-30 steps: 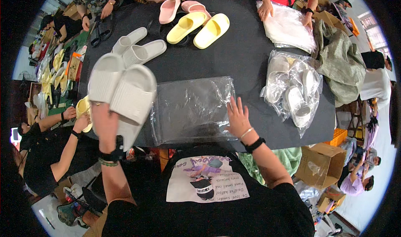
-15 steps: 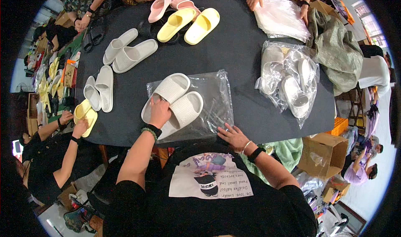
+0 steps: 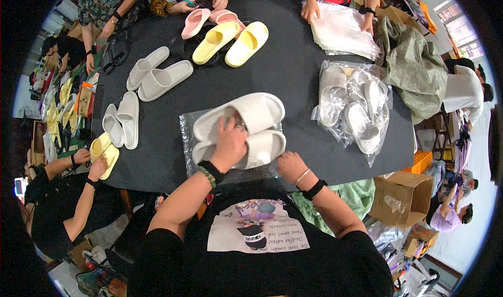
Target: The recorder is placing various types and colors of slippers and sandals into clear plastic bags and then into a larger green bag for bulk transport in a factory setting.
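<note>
A pair of white slide sandals (image 3: 258, 111) lies side by side on a clear plastic bag (image 3: 187, 140), toes pointing right. My left hand (image 3: 230, 144) is closed on the pair, its fingers in the gap between the two slides near their foot openings. At the bag's near right corner, my right hand (image 3: 291, 167) has its fingers curled on the plastic, close to the toe of the nearer slide. The slides cover most of the bag, so its opening is hard to make out.
Bagged white slides (image 3: 356, 108) lie to the right on the black table (image 3: 298, 45). Grey slides (image 3: 166, 80) and yellow slides (image 3: 246, 44) stand left and far. Co-workers hold a stack of plastic bags (image 3: 343, 32) and a yellow slide (image 3: 109, 153). A cardboard box (image 3: 401, 198) sits at right.
The white slides have turned to point right and shifted right over the bag, with my left hand on them. My right hand has gone from flat to curled at the bag's corner.
</note>
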Demonstrator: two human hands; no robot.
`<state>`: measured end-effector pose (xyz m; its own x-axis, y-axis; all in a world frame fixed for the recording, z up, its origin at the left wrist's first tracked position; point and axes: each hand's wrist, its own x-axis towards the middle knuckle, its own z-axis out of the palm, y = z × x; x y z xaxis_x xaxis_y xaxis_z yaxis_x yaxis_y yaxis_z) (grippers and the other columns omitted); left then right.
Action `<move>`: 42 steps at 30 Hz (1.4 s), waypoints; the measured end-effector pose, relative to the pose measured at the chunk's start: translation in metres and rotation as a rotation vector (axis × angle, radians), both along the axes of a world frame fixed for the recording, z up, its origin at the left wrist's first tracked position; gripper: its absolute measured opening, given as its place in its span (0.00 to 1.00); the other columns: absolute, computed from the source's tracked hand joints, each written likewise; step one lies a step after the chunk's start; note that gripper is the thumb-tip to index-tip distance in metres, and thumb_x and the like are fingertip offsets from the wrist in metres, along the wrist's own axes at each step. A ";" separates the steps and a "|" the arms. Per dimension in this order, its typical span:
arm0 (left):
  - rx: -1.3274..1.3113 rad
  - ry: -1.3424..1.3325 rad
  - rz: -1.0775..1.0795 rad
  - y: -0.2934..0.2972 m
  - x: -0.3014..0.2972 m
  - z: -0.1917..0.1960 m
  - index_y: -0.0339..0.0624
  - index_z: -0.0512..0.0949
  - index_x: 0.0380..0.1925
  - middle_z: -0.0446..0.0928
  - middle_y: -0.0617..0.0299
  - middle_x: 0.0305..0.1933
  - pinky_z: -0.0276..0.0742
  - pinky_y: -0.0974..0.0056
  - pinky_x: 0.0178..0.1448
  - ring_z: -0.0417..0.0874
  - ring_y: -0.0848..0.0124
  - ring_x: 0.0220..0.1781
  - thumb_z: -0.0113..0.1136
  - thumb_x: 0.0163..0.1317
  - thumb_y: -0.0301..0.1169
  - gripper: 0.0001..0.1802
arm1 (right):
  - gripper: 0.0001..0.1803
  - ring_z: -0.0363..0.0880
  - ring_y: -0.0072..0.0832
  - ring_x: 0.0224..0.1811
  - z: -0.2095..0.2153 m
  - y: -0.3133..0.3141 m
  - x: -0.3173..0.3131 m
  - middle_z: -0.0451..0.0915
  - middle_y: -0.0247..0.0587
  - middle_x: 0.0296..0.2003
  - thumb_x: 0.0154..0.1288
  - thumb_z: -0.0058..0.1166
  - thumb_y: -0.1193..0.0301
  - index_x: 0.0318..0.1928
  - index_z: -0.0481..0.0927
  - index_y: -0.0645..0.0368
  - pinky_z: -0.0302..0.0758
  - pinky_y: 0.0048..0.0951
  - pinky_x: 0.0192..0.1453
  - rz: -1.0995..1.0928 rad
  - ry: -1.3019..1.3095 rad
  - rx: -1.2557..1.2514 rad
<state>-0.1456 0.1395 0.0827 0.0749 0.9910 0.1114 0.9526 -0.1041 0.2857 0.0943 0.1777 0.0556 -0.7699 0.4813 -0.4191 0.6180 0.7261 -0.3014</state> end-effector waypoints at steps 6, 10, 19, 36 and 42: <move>-0.180 0.037 -0.080 0.026 0.031 -0.043 0.40 0.84 0.32 0.82 0.51 0.39 0.48 0.32 0.71 0.71 0.48 0.63 0.56 0.51 0.29 0.11 | 0.36 0.62 0.49 0.69 -0.039 -0.031 0.037 0.64 0.57 0.65 0.53 0.60 0.67 0.62 0.67 0.71 0.71 0.45 0.63 0.015 -0.037 -0.061; -0.210 0.021 -0.010 0.037 0.024 -0.081 0.40 0.83 0.34 0.82 0.54 0.39 0.52 0.31 0.69 0.72 0.49 0.61 0.55 0.50 0.30 0.12 | 0.29 0.58 0.51 0.72 -0.058 -0.041 0.045 0.57 0.58 0.70 0.62 0.45 0.70 0.63 0.67 0.70 0.70 0.50 0.64 0.025 -0.057 -0.067; -0.182 0.055 0.234 0.058 -0.009 -0.080 0.44 0.85 0.33 0.82 0.55 0.45 0.49 0.29 0.69 0.70 0.50 0.66 0.54 0.52 0.31 0.12 | 0.29 0.57 0.52 0.72 -0.048 -0.039 0.041 0.53 0.57 0.72 0.63 0.41 0.70 0.64 0.66 0.71 0.70 0.51 0.64 -0.018 -0.124 -0.121; -0.007 0.038 0.519 -0.061 -0.129 -0.044 0.37 0.84 0.32 0.81 0.44 0.39 0.71 0.44 0.51 0.78 0.46 0.45 0.56 0.48 0.28 0.12 | 0.42 0.51 0.54 0.74 -0.056 -0.040 0.049 0.49 0.58 0.73 0.52 0.66 0.64 0.65 0.63 0.69 0.65 0.42 0.71 -0.007 -0.080 -0.159; -0.293 0.000 0.497 -0.111 -0.069 -0.071 0.38 0.84 0.32 0.81 0.47 0.42 0.69 0.42 0.55 0.74 0.44 0.56 0.57 0.49 0.28 0.11 | 0.41 0.48 0.52 0.76 -0.055 -0.037 0.044 0.47 0.55 0.74 0.54 0.64 0.65 0.65 0.61 0.69 0.66 0.44 0.70 0.002 -0.138 -0.183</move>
